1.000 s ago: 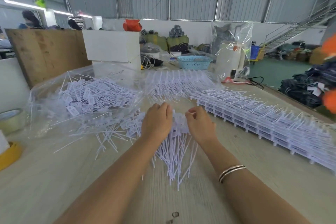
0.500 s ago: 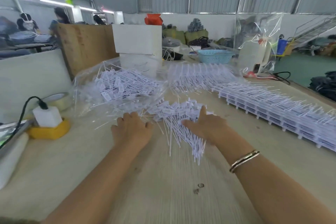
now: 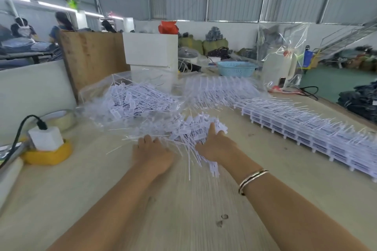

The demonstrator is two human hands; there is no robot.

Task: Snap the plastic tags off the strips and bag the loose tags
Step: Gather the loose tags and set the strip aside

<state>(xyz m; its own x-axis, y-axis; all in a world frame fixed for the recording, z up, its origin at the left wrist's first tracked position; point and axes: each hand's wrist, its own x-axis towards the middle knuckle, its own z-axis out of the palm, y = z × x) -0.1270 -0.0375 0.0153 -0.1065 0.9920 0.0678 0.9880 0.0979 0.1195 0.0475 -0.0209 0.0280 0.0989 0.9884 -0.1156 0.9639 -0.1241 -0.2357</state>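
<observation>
A heap of loose white plastic tags [image 3: 189, 130] with long thin tails lies on the pale wooden table [image 3: 102, 199] between my hands. My left hand [image 3: 152, 153] rests palm down at the heap's left edge, fingertips touching stray tags. My right hand [image 3: 216, 144] holds the heap's right side, thumb lying on top and fingers hidden under the tags. Behind the heap, a clear plastic bag [image 3: 130, 100] lies open with many loose tags in it. Long rows of tag strips [image 3: 306, 126] stretch along the right side of the table.
At the left edge sit a yellow tape roll [image 3: 48, 155] with a white plug block and black cord on it, and a clear tape roll [image 3: 61, 118]. White boxes [image 3: 151, 51], a blue basket [image 3: 236, 68] and a wooden board [image 3: 91, 57] stand behind.
My hands parted from the middle of the bundle and slid left toward the bag. The tags now lie spread between them. The view turned left, showing the tape rolls.
</observation>
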